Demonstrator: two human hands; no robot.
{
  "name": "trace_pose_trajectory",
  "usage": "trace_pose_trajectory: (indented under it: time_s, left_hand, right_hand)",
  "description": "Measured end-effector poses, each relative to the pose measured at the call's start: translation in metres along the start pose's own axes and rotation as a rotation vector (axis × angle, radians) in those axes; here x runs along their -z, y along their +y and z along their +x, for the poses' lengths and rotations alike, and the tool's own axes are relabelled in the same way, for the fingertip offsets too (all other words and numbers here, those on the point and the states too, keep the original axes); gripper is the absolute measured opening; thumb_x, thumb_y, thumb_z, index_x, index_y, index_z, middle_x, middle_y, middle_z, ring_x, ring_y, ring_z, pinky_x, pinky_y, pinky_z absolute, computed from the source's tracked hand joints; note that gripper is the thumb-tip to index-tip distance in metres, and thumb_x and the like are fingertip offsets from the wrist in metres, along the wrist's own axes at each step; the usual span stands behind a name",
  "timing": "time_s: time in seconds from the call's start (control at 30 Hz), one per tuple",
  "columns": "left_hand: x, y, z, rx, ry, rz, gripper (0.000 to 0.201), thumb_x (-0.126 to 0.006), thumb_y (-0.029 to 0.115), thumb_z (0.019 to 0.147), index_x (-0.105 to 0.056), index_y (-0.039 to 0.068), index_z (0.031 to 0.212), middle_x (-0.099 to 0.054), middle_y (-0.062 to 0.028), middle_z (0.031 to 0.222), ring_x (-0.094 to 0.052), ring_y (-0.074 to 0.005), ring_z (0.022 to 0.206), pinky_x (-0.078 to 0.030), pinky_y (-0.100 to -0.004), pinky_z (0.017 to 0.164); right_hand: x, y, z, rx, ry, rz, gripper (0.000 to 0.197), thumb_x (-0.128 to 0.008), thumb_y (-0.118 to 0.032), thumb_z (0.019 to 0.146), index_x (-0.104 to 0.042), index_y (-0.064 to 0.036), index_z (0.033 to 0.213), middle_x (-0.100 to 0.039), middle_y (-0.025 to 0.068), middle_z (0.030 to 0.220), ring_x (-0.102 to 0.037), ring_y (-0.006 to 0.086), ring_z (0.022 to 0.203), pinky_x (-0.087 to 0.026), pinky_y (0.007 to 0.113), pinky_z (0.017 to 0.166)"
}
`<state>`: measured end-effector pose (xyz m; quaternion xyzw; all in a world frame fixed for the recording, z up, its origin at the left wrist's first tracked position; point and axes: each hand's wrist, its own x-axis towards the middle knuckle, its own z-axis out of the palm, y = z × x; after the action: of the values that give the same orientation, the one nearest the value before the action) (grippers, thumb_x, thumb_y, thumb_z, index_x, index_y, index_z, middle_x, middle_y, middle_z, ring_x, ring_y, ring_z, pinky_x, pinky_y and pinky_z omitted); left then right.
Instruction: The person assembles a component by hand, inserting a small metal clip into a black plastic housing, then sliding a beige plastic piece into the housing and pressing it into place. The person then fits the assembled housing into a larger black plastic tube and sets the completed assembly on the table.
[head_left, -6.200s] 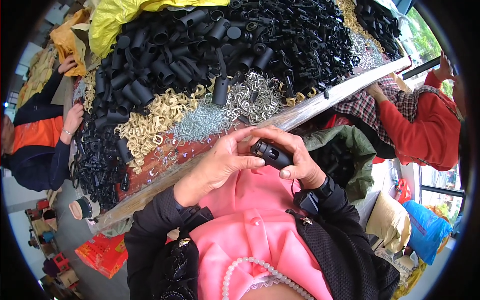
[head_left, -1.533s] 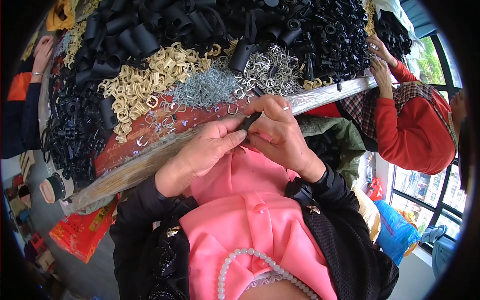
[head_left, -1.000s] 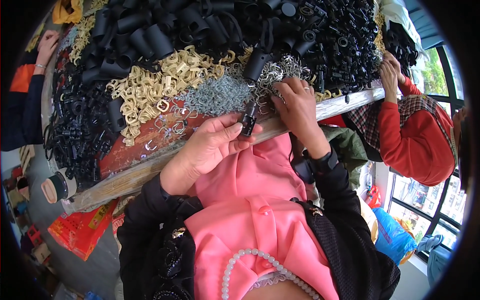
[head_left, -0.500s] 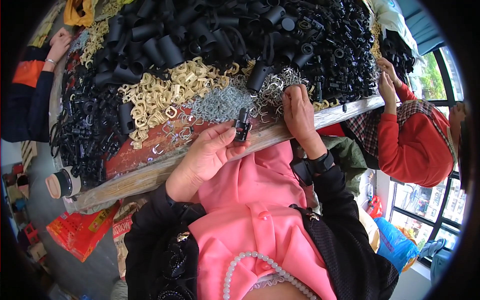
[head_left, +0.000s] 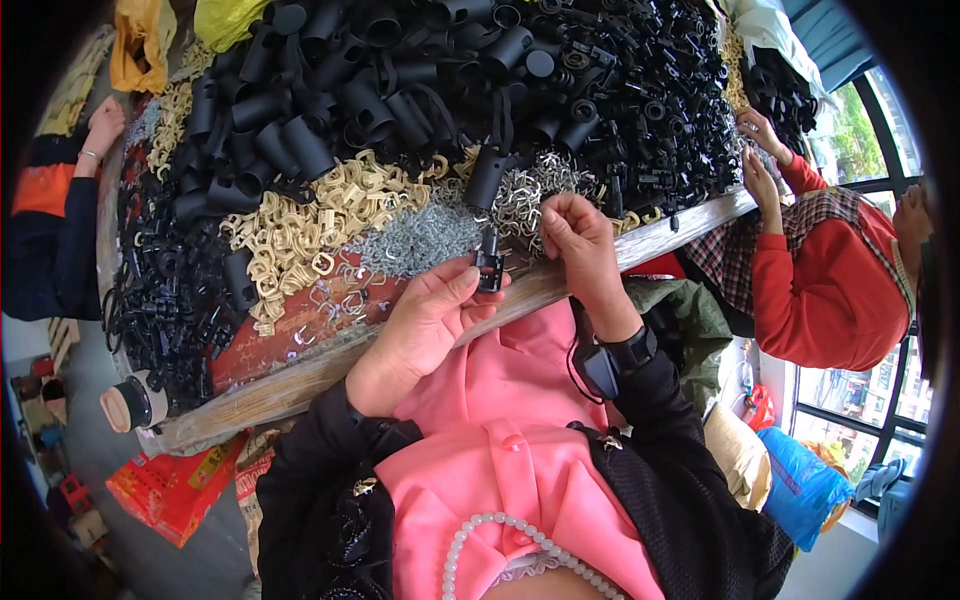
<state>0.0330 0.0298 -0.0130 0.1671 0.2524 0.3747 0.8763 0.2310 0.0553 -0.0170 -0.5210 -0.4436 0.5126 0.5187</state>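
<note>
Within left hand point(head_left: 428, 318), one black part point(head_left: 489, 270)

Windows point(head_left: 846, 405), RH side: blk. frames, multi-pane; daylight enters. Wall point(head_left: 835, 556) below windows: wht. Floor point(head_left: 140, 548), LH side: gry. Table point(head_left: 270, 402): red top, worn; wood edge runs diag. across view.

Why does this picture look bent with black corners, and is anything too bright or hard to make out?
Head view: the fisheye lens bows the table edge and leaves the corners black; head view: daylight washes out parts of the window; head view: the left hand holds a black part whose finer details are too dark to tell.
</note>
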Motion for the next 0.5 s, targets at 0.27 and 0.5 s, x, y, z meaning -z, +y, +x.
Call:
trace_pose_trajectory:
  time_s: [0.27,0.5]
  left_hand:
    - [-0.014,0.001,0.011,0.044,-0.141,-0.04,0.033,-0.053,0.018,0.083,-0.047,-0.002,0.109,-0.058,-0.0124,0.098,-0.057,-0.0174,0.086,-0.047,-0.0271,0.076]
    - [-0.008,0.003,0.004,0.008,-0.206,-0.046,0.036,-0.054,0.019,0.083,-0.045,-0.004,0.11,-0.057,-0.0147,0.096,-0.057,-0.0216,0.09,-0.048,-0.0301,0.08]
  right_hand:
    - [-0.003,-0.011,-0.023,-0.229,-0.255,0.224,0.008,-0.05,-0.011,0.086,-0.05,-0.0028,0.086,-0.052,0.0004,0.069,-0.049,0.006,0.056,-0.038,0.015,0.05]
    - [-0.008,-0.013,-0.03,-0.212,-0.48,0.325,0.013,-0.053,-0.016,0.085,-0.053,-0.0025,0.084,-0.053,-0.0014,0.067,-0.048,0.005,0.06,-0.038,0.017,0.052]
